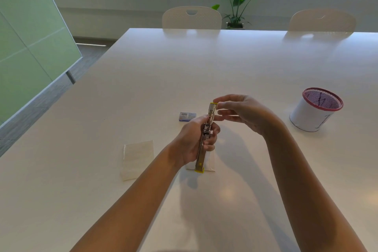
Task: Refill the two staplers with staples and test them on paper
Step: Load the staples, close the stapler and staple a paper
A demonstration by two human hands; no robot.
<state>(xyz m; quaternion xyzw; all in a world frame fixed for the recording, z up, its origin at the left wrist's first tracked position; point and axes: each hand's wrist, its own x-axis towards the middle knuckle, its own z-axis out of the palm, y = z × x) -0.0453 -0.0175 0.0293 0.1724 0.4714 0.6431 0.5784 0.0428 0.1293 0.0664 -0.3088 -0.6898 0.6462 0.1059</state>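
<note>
A metal stapler with yellow ends [205, 137] is folded out long and held above the white table [143, 88]. My left hand [194, 139] grips its middle from the left. My right hand [243, 112] pinches the stapler's far yellow tip with thumb and forefinger. A small blue staple box [187, 116] lies on the table just beyond my left hand. One folded white paper [138, 158] lies to the left. Another white paper [210, 161] lies under the stapler's near end. A second stapler is not visible.
A mesh pen cup with a red rim and white wrap [316, 109] stands at the right. Two white chairs [191, 17] are tucked in at the far edge. A potted plant [237, 6] stands by the windows. A glass partition is at the left.
</note>
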